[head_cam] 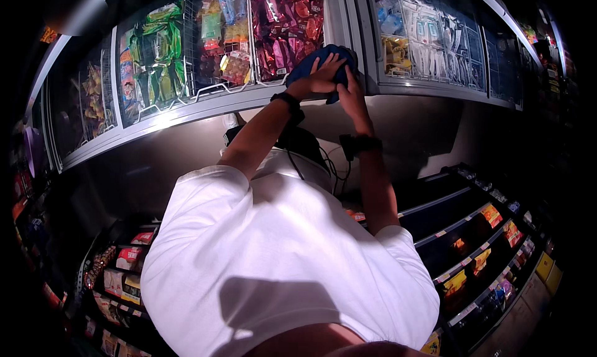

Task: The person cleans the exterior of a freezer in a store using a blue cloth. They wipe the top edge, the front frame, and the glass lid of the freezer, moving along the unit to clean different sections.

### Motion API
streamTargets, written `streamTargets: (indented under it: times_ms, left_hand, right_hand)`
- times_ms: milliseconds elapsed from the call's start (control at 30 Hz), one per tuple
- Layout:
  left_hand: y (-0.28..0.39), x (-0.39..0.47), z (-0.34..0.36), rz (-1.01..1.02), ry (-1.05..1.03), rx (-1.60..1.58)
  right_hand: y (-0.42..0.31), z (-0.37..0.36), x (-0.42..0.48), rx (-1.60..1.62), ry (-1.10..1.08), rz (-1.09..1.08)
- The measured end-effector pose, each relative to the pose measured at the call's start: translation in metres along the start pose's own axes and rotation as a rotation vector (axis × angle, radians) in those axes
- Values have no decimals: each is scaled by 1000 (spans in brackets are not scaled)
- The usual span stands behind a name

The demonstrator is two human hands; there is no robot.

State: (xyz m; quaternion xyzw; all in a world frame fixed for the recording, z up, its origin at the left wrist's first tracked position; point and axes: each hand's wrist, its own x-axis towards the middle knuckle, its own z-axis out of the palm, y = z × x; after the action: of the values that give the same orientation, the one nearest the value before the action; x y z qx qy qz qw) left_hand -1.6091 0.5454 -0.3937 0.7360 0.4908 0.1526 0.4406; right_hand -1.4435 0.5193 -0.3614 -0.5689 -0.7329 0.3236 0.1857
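A dark blue cloth (305,67) lies bunched on the frame of a chest freezer (186,110), beside its sliding glass lids. My left hand (324,72) rests on the cloth with its fingers spread. At the cloth's right edge is my right hand (350,93), its index finger stretched out and touching the cloth; whether it pinches the fabric cannot be told. Dark bands with cables sit on both wrists. Red and pink packets (289,30) show in the freezer just left of the cloth.
Green packets (161,54) and white packets (433,44) fill other wire baskets in the freezer. Behind me on the right stand shelves (461,263) with yellow and orange packs. More shelves (123,305) with packaged goods are at the lower left.
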Motion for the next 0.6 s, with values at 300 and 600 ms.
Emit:
streamTargets:
  times_ms: [300, 600]
  left_hand:
    - [-66, -86, -37, 112, 22, -502]
    - [-155, -263, -125, 17, -56, -395]
  right_hand:
    - [-103, 60, 40, -302, 64, 242]
    - [-230, 202, 45, -454, 163, -78]
